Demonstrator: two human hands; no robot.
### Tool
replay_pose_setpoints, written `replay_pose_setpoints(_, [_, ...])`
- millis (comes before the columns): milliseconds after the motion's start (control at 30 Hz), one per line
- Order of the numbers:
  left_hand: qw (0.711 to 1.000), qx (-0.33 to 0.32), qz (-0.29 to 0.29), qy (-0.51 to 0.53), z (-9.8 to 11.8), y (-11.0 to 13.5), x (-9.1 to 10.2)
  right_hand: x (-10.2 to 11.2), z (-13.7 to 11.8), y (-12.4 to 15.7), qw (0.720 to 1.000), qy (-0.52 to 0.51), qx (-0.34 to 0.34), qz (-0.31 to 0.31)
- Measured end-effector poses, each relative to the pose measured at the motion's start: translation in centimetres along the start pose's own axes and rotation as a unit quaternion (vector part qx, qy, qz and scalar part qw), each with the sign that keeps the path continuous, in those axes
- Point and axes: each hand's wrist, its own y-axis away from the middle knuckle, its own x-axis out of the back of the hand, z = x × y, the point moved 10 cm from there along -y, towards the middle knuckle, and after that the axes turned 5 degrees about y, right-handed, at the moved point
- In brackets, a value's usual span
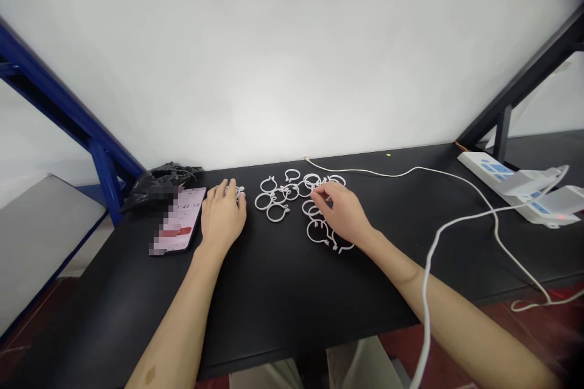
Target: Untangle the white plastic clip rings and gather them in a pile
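White open rings with small clasp ends (pixel 276 213) lie in two loose groups on the black tabletop. My left hand (pixel 223 213) rests palm down at the left, its fingers extended and partly covering a few more white rings (pixel 240 189). Over the right-hand group is my right hand (pixel 343 209), its thumb and fingers drawn together at the edge of a ring (pixel 312 180). Whatever is between those fingertips is hidden. Below that hand, several rings (pixel 317 231) overlap one another.
A phone (pixel 189 206) lies left of my left hand, with a crumpled black plastic bag (pixel 159 182) behind it. White power strips (pixel 495 173) sit at the right. A white cable (pixel 460 217) loops across my right forearm. A pale wall (pixel 292 61) bounds the table (pixel 264 292) at the back.
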Motion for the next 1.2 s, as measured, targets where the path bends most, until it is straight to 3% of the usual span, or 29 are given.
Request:
replay_pose_setpoints(100, [0.998,0.029,-0.052,-0.022,-1.0,0.1,-1.7,-0.7,-0.4,0.1,0.998,0.050,0.026,-0.037])
replay_pose_setpoints(300, [0.994,0.059,-0.082,-0.042,-1.7,0.0,-3.0,-1.7,-1.2,1.0,0.991,0.086,0.079,-0.065])
replay_pose_setpoints(467, [0.993,0.063,-0.083,-0.050,-2.2,0.0,-3.4,-2.0,-1.3,1.0,0.990,0.089,0.082,-0.075])
replay_pose_setpoints(567, [0.996,0.052,-0.057,-0.051,-1.7,-0.1,-2.6,-2.1,-1.4,0.9,0.989,0.092,0.082,-0.080])
replay_pose_setpoints(667, [1.000,0.017,0.004,-0.017,0.1,-0.2,-0.4,-1.6,-1.8,0.7,0.992,0.078,0.081,-0.062])
replay_pose_setpoints(767, [0.993,-0.065,0.036,0.087,3.2,0.3,1.5,-0.6,-2.6,0.7,0.995,0.039,0.090,-0.024])
replay_pose_setpoints(867, [0.967,-0.162,-0.018,0.195,6.9,1.6,1.5,-0.4,-3.5,1.0,0.994,0.014,0.112,-0.007])
replay_pose_setpoints(967, [0.945,-0.222,-0.098,0.221,9.5,3.2,0.2,-1.1,-4.4,1.5,0.989,-0.007,0.147,-0.021])
replay_pose_setpoints(1067, [0.932,-0.252,-0.128,0.226,10.4,3.9,-0.4,-1.7,-5.0,2.0,0.982,-0.028,0.186,-0.033])
replay_pose_setpoints(1200, [0.931,-0.259,-0.120,0.228,10.0,3.7,-0.7,-1.9,-5.4,2.2,0.976,-0.046,0.208,-0.040])
